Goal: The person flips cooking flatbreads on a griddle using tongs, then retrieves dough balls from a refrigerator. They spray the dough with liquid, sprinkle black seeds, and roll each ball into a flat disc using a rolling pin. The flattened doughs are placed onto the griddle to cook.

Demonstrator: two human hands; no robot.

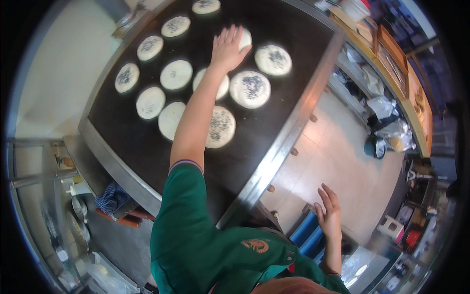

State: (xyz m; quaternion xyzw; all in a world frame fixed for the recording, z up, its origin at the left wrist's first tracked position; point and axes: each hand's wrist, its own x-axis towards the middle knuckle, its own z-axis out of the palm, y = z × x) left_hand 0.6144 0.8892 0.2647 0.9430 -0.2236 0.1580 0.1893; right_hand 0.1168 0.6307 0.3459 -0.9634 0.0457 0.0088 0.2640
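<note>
My left hand (229, 49) lies palm down, fingers spread, on a pale round dough disc (245, 39), covering most of it. More flat rounds surround it on the dark griddle (139, 147). Some bear dark seeds, such as the seeded round (251, 89) and another seeded disc (273, 60) to the right. Others look mostly plain, like the pale disc (176, 74). My left forearm partly hides several rounds, including a speckled one (221, 126). Off the griddle's right side, my right hand (329, 213) hangs in the air above the floor, holding nothing, its fingers slightly bent.
A raised metal rim (271, 158) edges the griddle. Beyond the tiled floor (315, 147), a wooden-edged counter (411, 110) has bagged items on shelves beneath. Blue crates (308, 231) stand below my right hand. A striped cloth (113, 198) lies at the lower left, near a grey worktop (114, 242).
</note>
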